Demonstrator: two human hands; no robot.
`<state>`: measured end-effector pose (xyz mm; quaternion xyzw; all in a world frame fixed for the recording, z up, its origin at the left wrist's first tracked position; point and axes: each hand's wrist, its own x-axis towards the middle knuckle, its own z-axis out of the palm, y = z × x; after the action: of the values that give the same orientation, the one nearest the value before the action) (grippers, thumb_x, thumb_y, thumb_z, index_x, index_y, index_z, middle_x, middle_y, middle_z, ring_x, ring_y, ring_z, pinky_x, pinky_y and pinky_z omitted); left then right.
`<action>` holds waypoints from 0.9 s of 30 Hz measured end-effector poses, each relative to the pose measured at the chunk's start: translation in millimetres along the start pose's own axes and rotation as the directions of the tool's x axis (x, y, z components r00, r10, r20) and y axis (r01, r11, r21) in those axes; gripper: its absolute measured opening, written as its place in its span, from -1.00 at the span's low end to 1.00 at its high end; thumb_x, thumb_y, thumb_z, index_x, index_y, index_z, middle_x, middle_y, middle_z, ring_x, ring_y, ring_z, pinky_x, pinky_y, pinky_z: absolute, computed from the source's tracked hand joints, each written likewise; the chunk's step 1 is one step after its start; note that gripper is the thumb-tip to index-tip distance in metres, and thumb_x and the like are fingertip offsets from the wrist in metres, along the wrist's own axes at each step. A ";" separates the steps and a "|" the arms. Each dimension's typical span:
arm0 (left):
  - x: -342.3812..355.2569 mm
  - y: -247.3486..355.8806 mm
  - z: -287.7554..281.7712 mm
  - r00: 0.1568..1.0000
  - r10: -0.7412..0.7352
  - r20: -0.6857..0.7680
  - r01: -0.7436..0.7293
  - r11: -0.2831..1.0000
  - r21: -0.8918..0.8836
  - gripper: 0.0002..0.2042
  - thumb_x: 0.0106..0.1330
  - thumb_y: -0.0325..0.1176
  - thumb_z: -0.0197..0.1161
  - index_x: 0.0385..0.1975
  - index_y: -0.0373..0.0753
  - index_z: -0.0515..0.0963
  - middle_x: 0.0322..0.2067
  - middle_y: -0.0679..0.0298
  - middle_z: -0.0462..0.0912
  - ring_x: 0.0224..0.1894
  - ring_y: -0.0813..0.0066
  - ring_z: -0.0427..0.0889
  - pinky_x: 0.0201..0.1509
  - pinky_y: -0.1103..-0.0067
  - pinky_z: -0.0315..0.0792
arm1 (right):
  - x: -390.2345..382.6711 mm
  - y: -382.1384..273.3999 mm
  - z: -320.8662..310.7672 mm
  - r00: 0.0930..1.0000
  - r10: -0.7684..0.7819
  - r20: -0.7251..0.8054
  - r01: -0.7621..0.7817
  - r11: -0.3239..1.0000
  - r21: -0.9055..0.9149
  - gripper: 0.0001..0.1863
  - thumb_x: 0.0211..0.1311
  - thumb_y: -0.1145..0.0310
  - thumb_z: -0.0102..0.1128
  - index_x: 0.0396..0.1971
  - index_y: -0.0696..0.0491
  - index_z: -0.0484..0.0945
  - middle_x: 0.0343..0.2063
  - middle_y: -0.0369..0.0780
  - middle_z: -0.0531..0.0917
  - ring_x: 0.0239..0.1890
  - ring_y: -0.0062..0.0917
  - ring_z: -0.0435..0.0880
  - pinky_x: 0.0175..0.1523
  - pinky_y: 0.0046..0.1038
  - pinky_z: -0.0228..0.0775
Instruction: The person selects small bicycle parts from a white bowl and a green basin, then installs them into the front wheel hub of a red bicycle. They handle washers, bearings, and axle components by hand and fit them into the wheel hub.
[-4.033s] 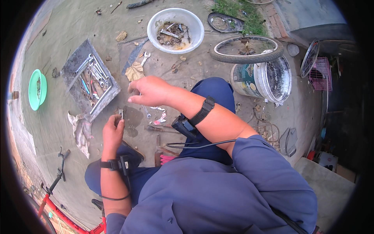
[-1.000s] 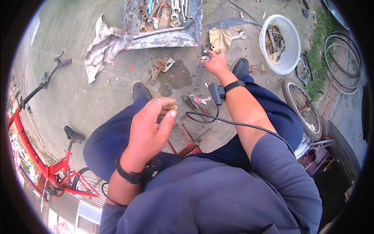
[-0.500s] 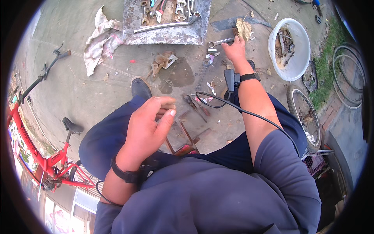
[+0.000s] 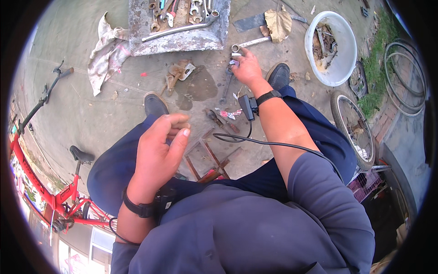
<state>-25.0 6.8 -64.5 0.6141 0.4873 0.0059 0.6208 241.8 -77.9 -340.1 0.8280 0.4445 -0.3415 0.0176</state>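
Observation:
My right hand [image 4: 249, 69] reaches down to the ground, thumb and fingers apart. Its fingertips are beside a small silver socket [image 4: 236, 55] and the ring end of a spanner [image 4: 254, 42]; whether they touch either is unclear. The spanner's far end lies by a dry brown leaf [image 4: 279, 26]. Left of the hand, a darker spanner [image 4: 226, 85] rests on the concrete near scraps of paper. My left hand [image 4: 159, 145] hovers over my left thigh with fingers loosely bent and thumb apart; nothing shows in it.
A worn metal tray [image 4: 182, 44] of spanners sits ahead, a rag [image 4: 105, 59] at its left. A white tub [image 4: 351, 59] of metal parts stands right, near a bicycle wheel [image 4: 353, 128]. A red bicycle [image 4: 41, 187] is left. Rusty metal pieces [image 4: 175, 77] lie ahead.
My right hand has moved from the leaf back toward the socket and the spanner's ring end. My left hand keeps its pose. The view has shifted slightly.

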 end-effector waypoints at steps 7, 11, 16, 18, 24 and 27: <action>1.1 -0.1 0.2 1.000 0.014 0.007 -0.014 1.000 0.011 -0.78 0.35 -0.49 0.24 -0.05 -0.37 0.52 -0.25 0.13 0.68 -0.24 0.39 0.71 -0.11 0.54 0.55 | -8.6 -8.6 -2.4 0.995 0.027 0.091 -0.023 0.999 -0.044 -0.42 0.16 0.09 0.29 0.21 -0.09 0.55 0.35 -0.19 0.32 0.37 -0.23 0.29 0.42 -0.30 0.21; 0.0 1.5 -1.1 0.999 0.007 0.041 -0.008 1.000 0.016 -0.77 0.40 -0.52 0.19 0.01 -0.40 0.50 -0.21 0.20 0.67 -0.21 0.56 0.64 -0.06 0.61 0.51 | -14.3 -15.0 -5.6 0.979 0.097 0.178 -0.086 0.994 -0.071 -0.44 0.18 0.05 0.29 0.21 -0.15 0.55 0.30 -0.18 0.36 0.35 -0.25 0.32 0.39 -0.31 0.25; -0.5 1.1 -0.1 1.000 -0.004 0.015 0.003 1.000 0.026 -0.78 0.36 -0.50 0.23 -0.03 -0.38 0.51 -0.24 0.15 0.68 -0.23 0.44 0.69 -0.09 0.57 0.54 | -9.0 -7.6 -0.4 0.989 0.071 0.127 -0.069 0.997 -0.023 -0.45 0.20 0.04 0.27 0.20 -0.14 0.56 0.28 -0.16 0.40 0.26 -0.24 0.43 0.33 -0.30 0.32; -0.8 0.6 0.1 1.000 0.001 0.001 -0.001 1.000 0.020 -0.78 0.34 -0.49 0.24 -0.05 -0.36 0.52 -0.25 0.13 0.68 -0.24 0.39 0.71 -0.11 0.55 0.55 | -4.1 0.8 -0.6 0.986 0.107 0.126 -0.110 0.994 0.018 -0.45 0.20 0.04 0.25 0.20 -0.12 0.56 0.26 -0.15 0.42 0.22 -0.23 0.49 0.31 -0.29 0.35; -1.2 -0.1 0.1 1.000 0.000 0.001 0.000 1.000 0.014 -0.78 0.34 -0.49 0.25 -0.05 -0.36 0.52 -0.25 0.14 0.68 -0.24 0.39 0.70 -0.10 0.54 0.55 | 8.2 31.0 -16.6 0.924 0.371 -0.092 -0.353 0.920 0.169 -0.46 0.22 0.07 0.22 0.20 -0.08 0.56 0.18 -0.11 0.45 0.23 -0.23 0.47 0.29 -0.30 0.36; -0.3 -0.2 0.6 1.000 0.001 0.002 -0.001 1.000 0.008 -0.78 0.34 -0.49 0.25 -0.05 -0.36 0.53 -0.25 0.14 0.68 -0.24 0.40 0.70 -0.10 0.54 0.55 | 11.0 36.1 -21.1 0.914 0.376 -0.153 -0.343 0.917 0.205 -0.47 0.20 0.11 0.24 0.18 -0.06 0.56 0.20 -0.07 0.44 0.22 -0.20 0.49 0.28 -0.28 0.38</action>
<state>-25.0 6.1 -64.6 0.6166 0.4866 0.0038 0.6189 284.6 -84.8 -340.3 0.9227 0.2522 -0.2894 -0.0343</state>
